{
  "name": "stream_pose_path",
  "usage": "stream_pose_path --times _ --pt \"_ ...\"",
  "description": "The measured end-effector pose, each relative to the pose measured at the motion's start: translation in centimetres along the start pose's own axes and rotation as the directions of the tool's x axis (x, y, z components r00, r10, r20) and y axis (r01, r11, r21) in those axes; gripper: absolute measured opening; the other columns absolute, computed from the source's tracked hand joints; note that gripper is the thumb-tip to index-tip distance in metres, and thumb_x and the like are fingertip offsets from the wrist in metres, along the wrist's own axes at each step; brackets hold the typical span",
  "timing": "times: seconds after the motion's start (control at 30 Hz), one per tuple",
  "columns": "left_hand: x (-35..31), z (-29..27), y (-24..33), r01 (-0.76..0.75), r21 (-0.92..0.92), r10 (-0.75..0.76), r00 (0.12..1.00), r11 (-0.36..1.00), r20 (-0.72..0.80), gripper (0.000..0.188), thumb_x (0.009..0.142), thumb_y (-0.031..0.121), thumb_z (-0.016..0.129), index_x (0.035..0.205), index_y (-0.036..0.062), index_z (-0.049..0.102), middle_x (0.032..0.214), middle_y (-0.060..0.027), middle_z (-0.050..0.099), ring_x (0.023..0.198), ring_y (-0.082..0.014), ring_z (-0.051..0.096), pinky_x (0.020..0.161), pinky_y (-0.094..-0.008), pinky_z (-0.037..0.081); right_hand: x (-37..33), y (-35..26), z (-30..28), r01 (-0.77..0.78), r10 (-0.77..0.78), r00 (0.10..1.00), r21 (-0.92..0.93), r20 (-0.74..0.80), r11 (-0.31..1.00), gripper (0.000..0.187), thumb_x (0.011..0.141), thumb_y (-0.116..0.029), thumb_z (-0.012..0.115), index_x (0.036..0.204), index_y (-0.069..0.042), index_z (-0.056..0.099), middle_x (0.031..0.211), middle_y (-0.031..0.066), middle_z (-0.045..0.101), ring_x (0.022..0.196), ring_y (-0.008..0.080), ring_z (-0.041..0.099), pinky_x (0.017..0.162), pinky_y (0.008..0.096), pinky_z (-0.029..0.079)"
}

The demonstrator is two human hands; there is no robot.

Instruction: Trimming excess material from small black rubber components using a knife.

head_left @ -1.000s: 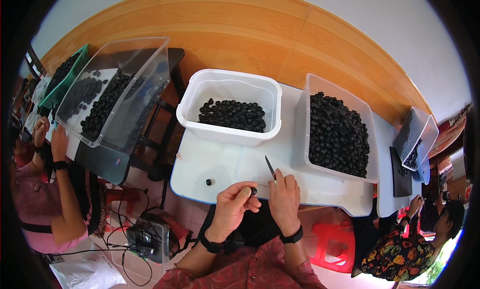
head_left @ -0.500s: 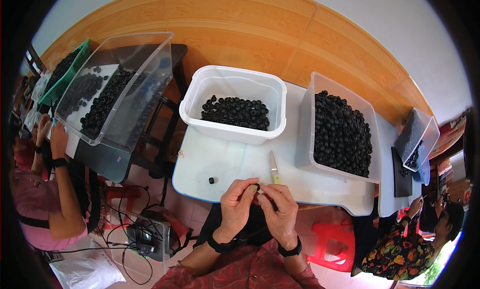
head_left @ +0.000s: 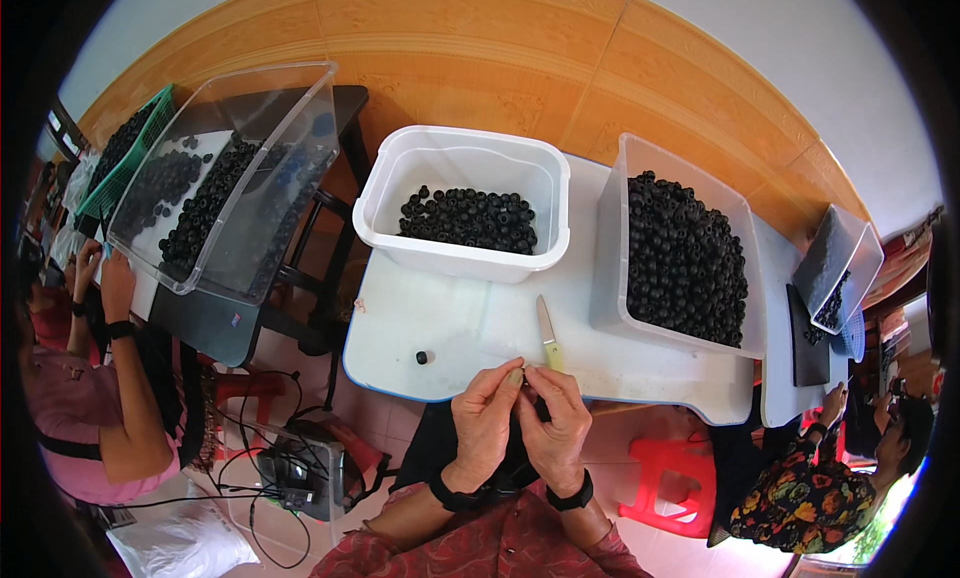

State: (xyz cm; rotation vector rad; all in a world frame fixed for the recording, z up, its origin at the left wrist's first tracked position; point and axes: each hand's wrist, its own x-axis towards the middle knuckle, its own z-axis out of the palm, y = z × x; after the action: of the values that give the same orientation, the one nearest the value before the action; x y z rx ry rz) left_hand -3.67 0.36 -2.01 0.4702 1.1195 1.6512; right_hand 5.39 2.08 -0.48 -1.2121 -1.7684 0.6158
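Observation:
My left hand [head_left: 485, 418] and my right hand [head_left: 556, 420] meet at the table's near edge, thumbs and fingertips pinched together. Whatever sits between the fingertips is too small and covered to make out. Just beyond them lies a small knife [head_left: 546, 323], its blade pointing away and its pale yellow-green handle close to my right fingers. To the left, one small black round part [head_left: 422, 358] rests on the white table [head_left: 400, 308]. A white tub [head_left: 455, 261] behind holds a layer of similar black parts [head_left: 470, 221].
A translucent bin [head_left: 610, 278] full of black parts stands right of the tub. On a dark table at left are a clear bin [head_left: 225, 243] and green basket [head_left: 150, 138]. Co-workers sit at left [head_left: 110, 408] and right [head_left: 810, 488]. A red stool [head_left: 675, 483] stands below.
My hands have drawn slightly closer, with the fingertips now pressed together. The pale bit that showed between them is now mostly covered. Knife and loose black part lie as before.

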Motion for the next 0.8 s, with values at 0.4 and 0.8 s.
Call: stream_pose_path --times 0.4,0.8 --pt "-0.2 1.0 0.4 0.171 -0.184 -0.178 0.984 0.968 -0.021 0.023 0.092 0.004 0.06 0.112 -0.0057 0.065 0.099 -0.0077 0.067 0.086 -0.0098 0.06 0.078 -0.0213 0.049 -0.5 1.1 0.7 0.068 -0.087 0.989 -0.159 -0.116 0.985 0.044 0.062 0.005 0.075 0.105 -0.005 0.067 0.104 0.0079 0.064 0.091 0.0248 0.058 0.081 0.0341 0.044" --pt "-0.1 0.5 1.7 0.302 -0.25 -0.289 0.953 0.92 0.088 0.024 0.094 0.013 0.06 0.109 -0.0046 0.066 0.091 -0.0032 0.065 0.082 -0.0076 0.058 0.078 -0.0212 0.047 0.0 1.0 -0.4 0.048 -0.061 0.991 -0.111 -0.115 0.993 0.038 0.07 0.003 0.076 0.107 -0.004 0.067 0.102 0.0093 0.064 0.087 0.0219 0.06 0.074 0.0305 0.05"
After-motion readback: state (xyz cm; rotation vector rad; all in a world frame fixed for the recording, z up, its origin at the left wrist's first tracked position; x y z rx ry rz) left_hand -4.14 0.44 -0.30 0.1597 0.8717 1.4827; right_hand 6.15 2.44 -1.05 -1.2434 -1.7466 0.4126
